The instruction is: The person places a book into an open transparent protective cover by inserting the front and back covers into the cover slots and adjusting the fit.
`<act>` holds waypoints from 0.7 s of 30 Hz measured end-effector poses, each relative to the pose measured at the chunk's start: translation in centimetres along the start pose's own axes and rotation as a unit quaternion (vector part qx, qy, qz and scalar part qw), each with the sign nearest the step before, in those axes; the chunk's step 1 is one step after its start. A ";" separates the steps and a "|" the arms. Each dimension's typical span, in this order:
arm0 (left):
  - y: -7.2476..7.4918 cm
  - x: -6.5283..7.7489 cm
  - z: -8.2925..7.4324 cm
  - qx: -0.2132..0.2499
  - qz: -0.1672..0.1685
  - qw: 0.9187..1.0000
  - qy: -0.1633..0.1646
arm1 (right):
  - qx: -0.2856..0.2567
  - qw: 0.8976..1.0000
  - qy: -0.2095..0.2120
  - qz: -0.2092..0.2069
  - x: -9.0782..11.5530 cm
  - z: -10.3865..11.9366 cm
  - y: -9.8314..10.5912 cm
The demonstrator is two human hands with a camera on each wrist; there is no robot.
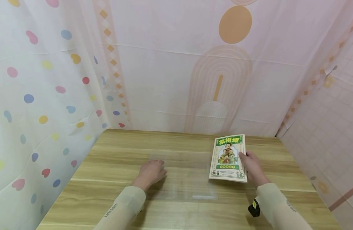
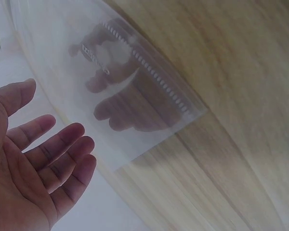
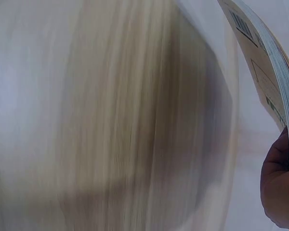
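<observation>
A paperback book point(image 1: 228, 158) with a green and cream cover, yellow characters and cartoon figures is held up over the right part of the table. My right hand point(image 1: 252, 167) grips it by its right edge, thumb on the front cover. In the right wrist view the book's point(image 3: 274, 72) page edges and back cover with a barcode show. A clear plastic sleeve point(image 2: 135, 96) with a perforated strip lies flat on the wood. Beside its left edge hovers my left hand point(image 2: 43, 163), palm showing, fingers relaxed and slightly bent, with nothing in them.
The wood-grain table point(image 1: 107, 179) reaches back to a pink patterned curtain point(image 1: 159, 80). A dotted curtain point(image 1: 50, 105) hangs at the left, a pale checked one point(image 1: 332, 143) at the right. A small black and yellow device point(image 1: 254, 208) sits under the right wrist.
</observation>
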State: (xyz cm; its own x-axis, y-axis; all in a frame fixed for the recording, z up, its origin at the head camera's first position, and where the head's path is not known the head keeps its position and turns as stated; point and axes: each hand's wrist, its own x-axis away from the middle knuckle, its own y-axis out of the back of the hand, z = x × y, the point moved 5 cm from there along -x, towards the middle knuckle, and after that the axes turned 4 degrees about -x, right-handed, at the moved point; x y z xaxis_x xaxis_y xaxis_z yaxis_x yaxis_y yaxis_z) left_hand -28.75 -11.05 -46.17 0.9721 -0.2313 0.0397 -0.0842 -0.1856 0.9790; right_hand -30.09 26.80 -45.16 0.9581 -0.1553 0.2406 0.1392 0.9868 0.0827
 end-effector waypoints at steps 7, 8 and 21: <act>-0.1 0.1 0.0 0.002 -0.004 1.000 -0.002 | -0.002 1.000 -0.009 0.014 0.4 -0.4 -2.6; -0.1 0.1 0.0 0.002 -0.004 1.000 -0.002 | -0.004 1.000 -0.011 0.015 0.4 -0.4 -3.0; -0.2 0.1 -0.1 -0.008 -0.010 1.000 -0.013 | -0.004 0.999 -0.007 0.043 1.3 -1.3 -6.5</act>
State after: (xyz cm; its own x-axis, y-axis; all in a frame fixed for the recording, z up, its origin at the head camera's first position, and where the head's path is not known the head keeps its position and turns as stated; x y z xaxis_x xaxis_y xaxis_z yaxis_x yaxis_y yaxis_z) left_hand -28.61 -10.97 -46.32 0.9673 -0.2533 0.0150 -0.0612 -0.1759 0.9825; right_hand -29.44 20.26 -46.66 0.9631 -0.0701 0.2599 0.0583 0.9969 0.0527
